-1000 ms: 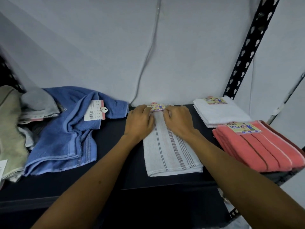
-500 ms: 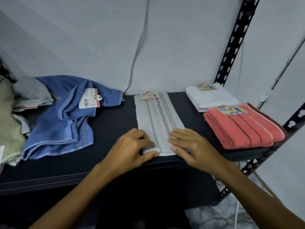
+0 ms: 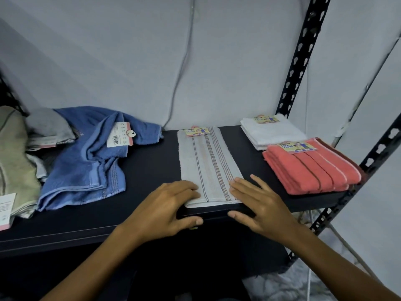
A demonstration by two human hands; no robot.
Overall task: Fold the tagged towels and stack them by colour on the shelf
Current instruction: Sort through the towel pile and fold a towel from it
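Shelving of dark flat board (image 3: 152,170) on a black perforated metal frame (image 3: 301,55) carries every towel. Crumpled blue terry towel (image 3: 86,161) with a white barcode tag lies at the left, beside a beige and grey heap (image 3: 17,157). Long white striped towel (image 3: 208,166), folded into a narrow strip with a yellow tag at its far end, runs from the wall to the shelf's front edge. Folded coral towels (image 3: 310,168) sit at the right front, just in front of a folded white stack (image 3: 271,133). Left hand (image 3: 165,209) rests on the strip's near left corner, fingers (image 3: 188,187) loosely extended, thumb at the shelf edge. Right hand (image 3: 260,203) lies on the near right corner, fingers (image 3: 243,183) spread flat. Compared with half a second ago, both hands sit slightly farther apart at that near end; the towel has not shifted.
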